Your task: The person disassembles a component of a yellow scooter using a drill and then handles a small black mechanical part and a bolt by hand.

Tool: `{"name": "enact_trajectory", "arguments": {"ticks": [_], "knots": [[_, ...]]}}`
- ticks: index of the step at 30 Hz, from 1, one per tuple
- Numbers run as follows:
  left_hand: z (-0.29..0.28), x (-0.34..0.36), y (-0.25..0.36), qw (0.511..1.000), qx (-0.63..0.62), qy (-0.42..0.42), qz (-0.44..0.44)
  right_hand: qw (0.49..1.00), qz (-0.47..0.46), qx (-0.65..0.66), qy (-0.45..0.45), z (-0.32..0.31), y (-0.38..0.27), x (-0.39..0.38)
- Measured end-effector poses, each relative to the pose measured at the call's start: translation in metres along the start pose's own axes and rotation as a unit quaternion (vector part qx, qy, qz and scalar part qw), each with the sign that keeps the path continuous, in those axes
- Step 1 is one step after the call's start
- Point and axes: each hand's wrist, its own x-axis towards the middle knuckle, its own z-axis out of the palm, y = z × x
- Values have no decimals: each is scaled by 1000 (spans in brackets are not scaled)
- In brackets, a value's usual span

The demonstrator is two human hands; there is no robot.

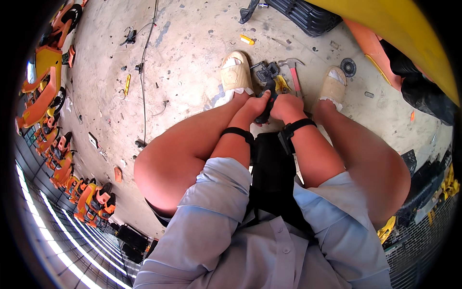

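Note:
Between my feet, in tan slides, my left hand (256,106) is closed around a dark, elongated part (269,87), with the thumb along its side. My right hand (287,105) is curled against the right side of the same part, its fingertips mostly hidden. Just beyond my hands lie a black mechanical piece (265,71) and a yellow piece (282,83) on the concrete floor (183,67). A claw hammer with a red handle (295,77) lies beside them, near a round black disc (348,67) to the right.
Yellow-handled tools (247,40), a long cable (142,91) and small debris lie scattered around. A black ribbed part (303,14) sits at the top, beside a large yellow panel (409,43) on the right. Orange machines (53,106) line the left.

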Motion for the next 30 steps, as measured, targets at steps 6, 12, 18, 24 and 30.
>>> {"name": "enact_trajectory", "arguments": {"ticks": [6,12,18,24,30], "knots": [[4,-1,-8,1000,9,5,5,999,0,32,2,17,6,-1],[5,7,0,998,51,21,-13,998,2,62,-6,17,12,4],[1,-3,16,994,97,36,-29,989,-7,145,-34,27,19,15],[-24,-10,58,962,253,97,12,881,-69,458,-94,66,-3,39],[-49,-2,79,939,224,221,139,692,36,706,-148,67,-42,62]]}}
